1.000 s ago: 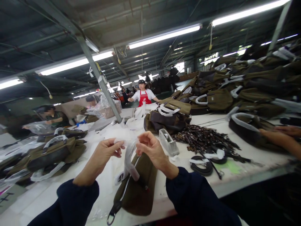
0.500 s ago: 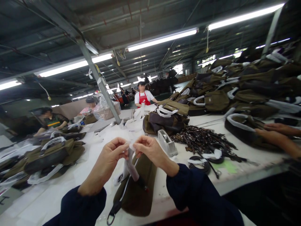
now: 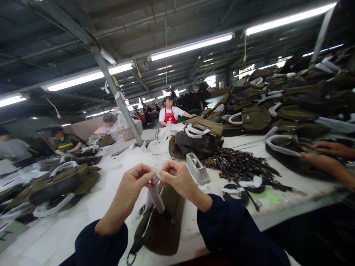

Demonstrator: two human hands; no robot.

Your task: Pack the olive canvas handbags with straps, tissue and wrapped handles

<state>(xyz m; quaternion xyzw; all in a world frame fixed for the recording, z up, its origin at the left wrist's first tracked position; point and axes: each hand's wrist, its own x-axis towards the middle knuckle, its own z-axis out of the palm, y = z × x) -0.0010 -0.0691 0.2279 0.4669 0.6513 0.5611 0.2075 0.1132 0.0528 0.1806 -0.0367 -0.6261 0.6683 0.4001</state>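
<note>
An olive-green bag with a zipper and a dark strap end with a metal ring lies on the white table in front of me. Its handle, covered in white wrapping, rises toward my hands. My left hand pinches the wrapping near its top. Close beside it, my right hand is closed at the same wrapping, fingertips almost touching the left ones. A grey tape dispenser stands just right of my right hand.
Dark straps with metal clips lie heaped to the right, near coiled straps. Bags are piled at left and back right. A person's hands touch a bag at right. Another person in a red apron is across the table.
My hands have shifted slightly right, still at the wrapping. The person in the red apron has stretched an arm toward the bags. Another person has appeared at the far left.
</note>
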